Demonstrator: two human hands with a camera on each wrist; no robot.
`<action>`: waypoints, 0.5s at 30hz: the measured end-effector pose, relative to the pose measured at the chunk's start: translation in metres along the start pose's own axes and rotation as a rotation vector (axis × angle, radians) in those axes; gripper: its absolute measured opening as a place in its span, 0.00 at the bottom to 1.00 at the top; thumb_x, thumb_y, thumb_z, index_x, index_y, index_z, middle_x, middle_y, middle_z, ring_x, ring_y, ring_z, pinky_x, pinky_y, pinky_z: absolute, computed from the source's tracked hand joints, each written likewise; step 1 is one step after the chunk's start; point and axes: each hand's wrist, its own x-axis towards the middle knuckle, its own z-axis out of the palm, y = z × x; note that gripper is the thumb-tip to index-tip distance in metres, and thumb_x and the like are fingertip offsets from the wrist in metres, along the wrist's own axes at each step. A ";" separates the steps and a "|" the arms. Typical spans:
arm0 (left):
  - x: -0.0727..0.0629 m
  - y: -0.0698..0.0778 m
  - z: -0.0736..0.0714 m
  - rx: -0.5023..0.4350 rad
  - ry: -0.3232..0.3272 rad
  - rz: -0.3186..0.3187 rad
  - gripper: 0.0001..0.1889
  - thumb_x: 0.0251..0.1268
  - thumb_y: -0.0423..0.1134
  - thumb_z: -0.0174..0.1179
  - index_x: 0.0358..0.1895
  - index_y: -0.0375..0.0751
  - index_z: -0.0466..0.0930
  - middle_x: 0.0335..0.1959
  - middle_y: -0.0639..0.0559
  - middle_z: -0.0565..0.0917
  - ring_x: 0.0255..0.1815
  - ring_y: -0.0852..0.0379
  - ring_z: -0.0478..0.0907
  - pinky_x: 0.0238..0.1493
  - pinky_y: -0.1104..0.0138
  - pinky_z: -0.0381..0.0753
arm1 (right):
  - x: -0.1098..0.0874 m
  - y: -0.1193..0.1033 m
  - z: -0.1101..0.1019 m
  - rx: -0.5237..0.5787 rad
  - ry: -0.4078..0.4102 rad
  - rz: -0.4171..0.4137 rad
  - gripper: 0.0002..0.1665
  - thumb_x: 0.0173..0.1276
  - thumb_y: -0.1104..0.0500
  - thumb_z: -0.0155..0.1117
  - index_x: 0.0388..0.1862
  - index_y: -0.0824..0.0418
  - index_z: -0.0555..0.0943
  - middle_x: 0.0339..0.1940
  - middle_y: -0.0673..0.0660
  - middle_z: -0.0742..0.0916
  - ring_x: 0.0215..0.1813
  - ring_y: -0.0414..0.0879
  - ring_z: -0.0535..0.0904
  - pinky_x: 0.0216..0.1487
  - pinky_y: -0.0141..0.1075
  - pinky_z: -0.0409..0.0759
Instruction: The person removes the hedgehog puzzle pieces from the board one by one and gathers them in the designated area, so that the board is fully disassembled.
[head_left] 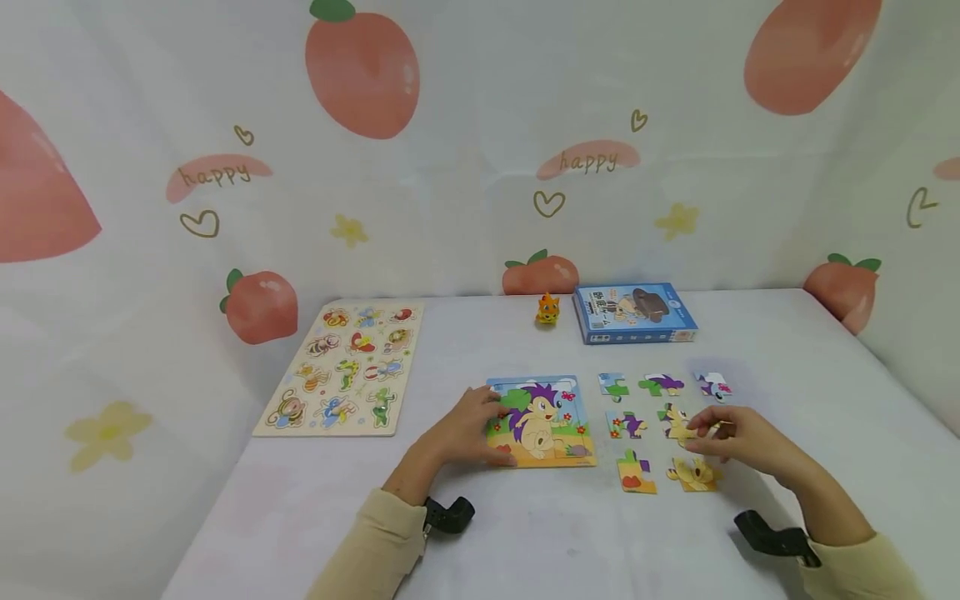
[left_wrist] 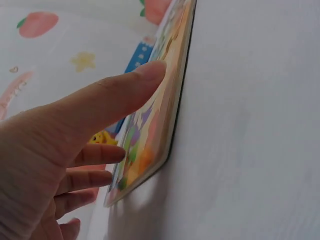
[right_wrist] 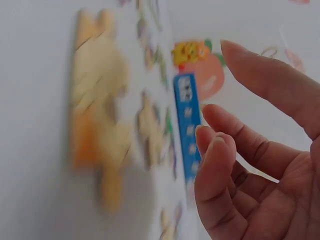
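Note:
A hedgehog jigsaw board (head_left: 542, 421) lies flat in the middle of the table. My left hand (head_left: 471, 429) is at its left side, its thumb (left_wrist: 145, 75) over the near edge and its fingers loosely spread on the picture. Several loose jigsaw pieces lie in rows to the board's right. Over the right part of these rows hovers my right hand (head_left: 738, 437), with nothing between its thumb and fingers. Closest to it are a hedgehog-face piece (head_left: 677, 422) and a tan body piece (head_left: 694, 475), which looks blurred in the right wrist view.
A wooden board with insect pictures (head_left: 341, 367) lies at the left. Toward the back stand a small orange-yellow toy figure (head_left: 547, 310) and a blue box (head_left: 635, 312). Behind the table hangs a white cloth (head_left: 465, 208) printed with peaches.

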 end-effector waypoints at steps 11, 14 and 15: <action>0.007 0.021 0.010 0.028 -0.050 0.078 0.45 0.47 0.62 0.66 0.69 0.47 0.62 0.74 0.51 0.55 0.75 0.51 0.50 0.73 0.58 0.56 | 0.044 -0.056 0.025 0.062 -0.093 -0.122 0.27 0.57 0.52 0.70 0.50 0.67 0.78 0.42 0.60 0.82 0.37 0.46 0.75 0.34 0.36 0.77; 0.009 0.022 0.012 0.039 -0.041 0.075 0.45 0.47 0.61 0.67 0.69 0.47 0.63 0.74 0.50 0.55 0.75 0.51 0.51 0.72 0.58 0.57 | 0.055 -0.072 0.037 0.081 -0.134 -0.162 0.27 0.57 0.53 0.70 0.51 0.67 0.78 0.43 0.61 0.82 0.36 0.46 0.75 0.34 0.36 0.76; 0.009 0.022 0.013 0.037 -0.039 0.074 0.44 0.47 0.61 0.67 0.68 0.46 0.63 0.74 0.50 0.56 0.75 0.51 0.51 0.72 0.58 0.57 | 0.058 -0.076 0.041 0.084 -0.146 -0.172 0.27 0.57 0.53 0.70 0.51 0.67 0.78 0.44 0.62 0.82 0.37 0.46 0.75 0.34 0.36 0.76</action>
